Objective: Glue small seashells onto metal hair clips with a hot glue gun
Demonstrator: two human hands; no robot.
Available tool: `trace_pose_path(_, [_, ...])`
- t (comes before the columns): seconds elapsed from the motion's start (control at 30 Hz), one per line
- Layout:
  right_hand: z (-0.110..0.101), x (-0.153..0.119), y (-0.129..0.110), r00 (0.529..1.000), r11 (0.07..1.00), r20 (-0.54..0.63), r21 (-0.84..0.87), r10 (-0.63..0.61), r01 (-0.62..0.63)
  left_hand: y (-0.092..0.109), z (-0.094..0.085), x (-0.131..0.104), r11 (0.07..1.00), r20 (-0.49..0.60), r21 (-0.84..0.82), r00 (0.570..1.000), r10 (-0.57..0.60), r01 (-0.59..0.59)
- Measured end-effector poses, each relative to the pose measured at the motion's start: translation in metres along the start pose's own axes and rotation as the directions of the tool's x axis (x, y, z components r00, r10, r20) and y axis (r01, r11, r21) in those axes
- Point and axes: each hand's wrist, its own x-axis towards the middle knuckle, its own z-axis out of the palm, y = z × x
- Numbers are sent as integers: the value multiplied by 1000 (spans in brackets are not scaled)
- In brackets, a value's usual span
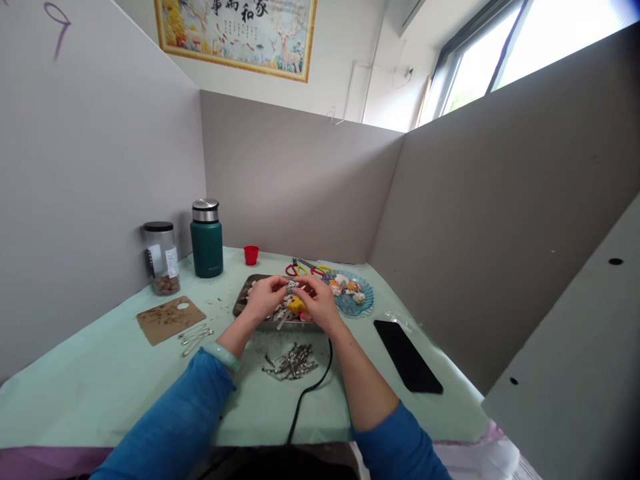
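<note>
The left hand (266, 297) and right hand (319, 301) pinch a small patterned piece (291, 287) between them (its long axis is too small to tell), above the metal tray (306, 327), neither nearer.

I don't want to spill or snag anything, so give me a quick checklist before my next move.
1. Piece in hand: ok; left hand and right hand meet at the speckled piece.
2. Firm grip: cannot tell; fingers partly hide it.
3. Tray underneath: ok; both hands are above it.
4. Cord well away from the right forearm: not ok; it runs close beside it.
5. Jar capped: ok; its black lid is on.
6. Bottle upright: ok; it stands beside the jar.
</note>
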Motion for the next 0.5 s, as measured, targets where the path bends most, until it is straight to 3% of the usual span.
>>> trace_pose_path(0.3, [0,0,-1,1000,1000,9,-8,17,-17,4,-1,-2,988,88,-143,995,-52,65])
trace_pose_path(0.5, [0,0,-2,1000,1000,15,0,19,-19,5,0,-2,976,88,-193,992,-89,104])
